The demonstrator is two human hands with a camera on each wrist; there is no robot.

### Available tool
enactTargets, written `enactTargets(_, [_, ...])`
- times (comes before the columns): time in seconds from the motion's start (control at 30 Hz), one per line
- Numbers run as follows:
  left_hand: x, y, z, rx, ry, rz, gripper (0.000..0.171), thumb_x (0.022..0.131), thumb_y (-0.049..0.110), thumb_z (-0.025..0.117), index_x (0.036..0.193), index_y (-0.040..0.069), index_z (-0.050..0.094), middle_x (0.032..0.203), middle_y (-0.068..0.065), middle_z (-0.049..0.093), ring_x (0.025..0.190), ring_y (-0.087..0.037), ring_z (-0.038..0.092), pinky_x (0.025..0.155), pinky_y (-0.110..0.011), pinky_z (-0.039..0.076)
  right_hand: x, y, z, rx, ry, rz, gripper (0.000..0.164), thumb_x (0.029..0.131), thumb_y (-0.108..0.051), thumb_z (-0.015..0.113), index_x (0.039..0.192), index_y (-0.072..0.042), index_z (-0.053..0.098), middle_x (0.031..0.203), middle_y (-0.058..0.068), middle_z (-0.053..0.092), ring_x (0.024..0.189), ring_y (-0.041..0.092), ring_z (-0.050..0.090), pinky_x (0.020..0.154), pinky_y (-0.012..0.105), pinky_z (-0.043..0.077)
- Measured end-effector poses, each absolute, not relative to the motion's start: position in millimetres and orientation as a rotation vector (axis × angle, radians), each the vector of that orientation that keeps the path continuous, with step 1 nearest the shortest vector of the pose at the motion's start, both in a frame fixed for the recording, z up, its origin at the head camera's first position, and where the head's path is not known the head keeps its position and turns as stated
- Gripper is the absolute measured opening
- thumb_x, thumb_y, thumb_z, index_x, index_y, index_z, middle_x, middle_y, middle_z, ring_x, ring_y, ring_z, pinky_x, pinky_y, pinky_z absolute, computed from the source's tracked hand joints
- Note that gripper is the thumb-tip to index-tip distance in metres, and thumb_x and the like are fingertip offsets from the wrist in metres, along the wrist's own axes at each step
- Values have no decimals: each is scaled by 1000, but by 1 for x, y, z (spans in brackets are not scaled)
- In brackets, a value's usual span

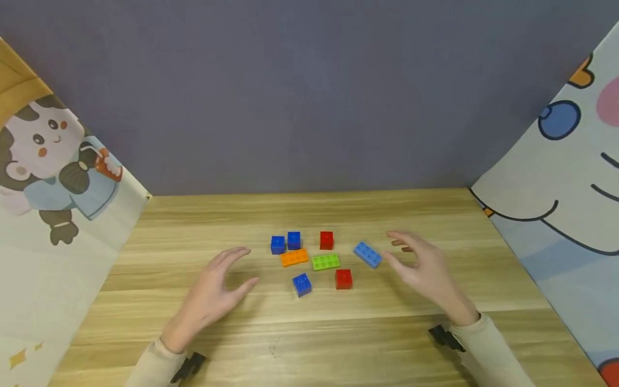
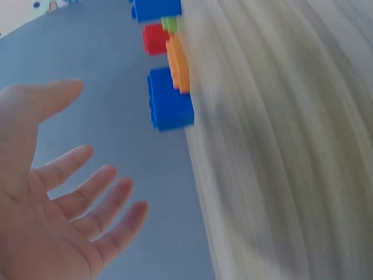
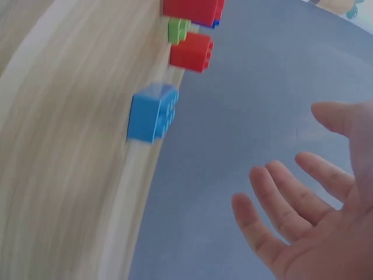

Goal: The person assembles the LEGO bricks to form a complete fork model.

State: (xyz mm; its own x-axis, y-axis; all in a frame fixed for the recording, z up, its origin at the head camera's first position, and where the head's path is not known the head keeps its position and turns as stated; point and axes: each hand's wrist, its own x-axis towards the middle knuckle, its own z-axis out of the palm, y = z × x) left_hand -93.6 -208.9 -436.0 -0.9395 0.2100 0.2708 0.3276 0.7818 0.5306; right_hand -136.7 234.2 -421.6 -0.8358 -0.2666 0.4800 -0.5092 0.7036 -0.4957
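Observation:
Both hands hover over the table on either side of a loose group of toy bricks. My left hand is left of the group, fingers spread and holding nothing. On the other side, my right hand is just right of a light blue brick, apart from it and holding nothing. Two dark blue bricks stand at the group's back left, behind an orange brick. A green brick lies centrally, with one red brick behind it and another red brick in front. A third dark blue brick is nearest the front.
The bricks rest on a wood-grain table. A grey panel rises along its back edge. Printed cartoon panels stand at the left and right sides.

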Motion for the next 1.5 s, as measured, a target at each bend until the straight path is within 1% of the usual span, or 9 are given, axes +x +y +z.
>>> enactTargets(0.13, [-96, -193, -438, -462, -2796, -952, 69, 86, 29, 90, 145, 7, 62, 145, -14, 66, 125, -36, 67, 106, -57, 56, -136, 224, -423, 613, -2646, 1025, 45, 95, -16, 82, 136, -5, 69, 130, 15, 74, 107, 31, 75, 89, 55, 62])
enactTargets(0.23, [-98, -182, -441, -484, -2800, -1015, 69, 84, 27, 91, 143, 8, 63, 139, -11, 69, 116, -31, 71, 99, -51, 61, -137, 216, -426, 659, -2687, 1075, 45, 95, -16, 82, 136, -4, 69, 128, 16, 75, 105, 31, 76, 89, 54, 63])
enactTargets(0.37, [-101, -168, -445, -484, -2826, -1075, 68, 85, 27, 91, 144, 10, 64, 138, -8, 71, 115, -28, 72, 99, -48, 61, -139, 208, -431, 752, -2692, 1121, 45, 93, -14, 84, 133, -1, 70, 124, 17, 77, 101, 31, 77, 87, 51, 65])
enactTargets(0.63, [-103, -145, -450, -435, -2902, -1178, 69, 82, 25, 93, 142, 6, 64, 132, -11, 73, 109, -26, 75, 96, -43, 63, -139, 196, -438, 751, -2817, 1211, 49, 92, -20, 85, 137, -6, 70, 132, 13, 75, 109, 30, 76, 92, 49, 63])
enactTargets(0.77, [-103, -138, -449, -441, -2921, -1291, 63, 83, 23, 92, 137, 4, 66, 127, -11, 75, 107, -26, 75, 95, -41, 63, -139, 190, -444, 748, -2880, 1226, 54, 94, -22, 83, 142, -5, 65, 134, 15, 73, 110, 29, 76, 93, 50, 62])
enactTargets(0.93, [-103, -132, -448, -437, -2933, -1322, 56, 85, 23, 90, 133, 5, 67, 127, -11, 74, 110, -26, 74, 98, -43, 62, -137, 184, -451, 749, -2938, 1206, 58, 94, -23, 83, 145, -4, 62, 135, 13, 73, 107, 25, 76, 94, 49, 62])
enactTargets(1.1, [-106, -128, -452, -427, -2961, -1323, 48, 83, 22, 92, 124, 8, 71, 121, -8, 75, 107, -24, 74, 95, -42, 63, -136, 179, -455, 741, -2984, 1258, 54, 94, -23, 84, 143, -8, 65, 135, 9, 73, 107, 20, 75, 95, 43, 62])
enactTargets(1.27, [-108, -126, -456, -447, -2972, -1326, 39, 84, 20, 91, 117, 10, 72, 114, -8, 76, 102, -23, 74, 91, -40, 64, -134, 179, -458, 743, -2999, 1291, 49, 94, -20, 83, 139, -8, 68, 133, 10, 73, 106, 20, 74, 93, 39, 63])
enactTargets(1.5, [-111, -125, -457, -526, -2983, -1333, 35, 90, 16, 86, 121, 9, 73, 118, -11, 77, 103, -24, 75, 89, -38, 64, -135, 180, -459, 725, -3024, 1330, 43, 94, -20, 82, 135, -11, 70, 130, 7, 74, 106, 18, 74, 92, 33, 62])
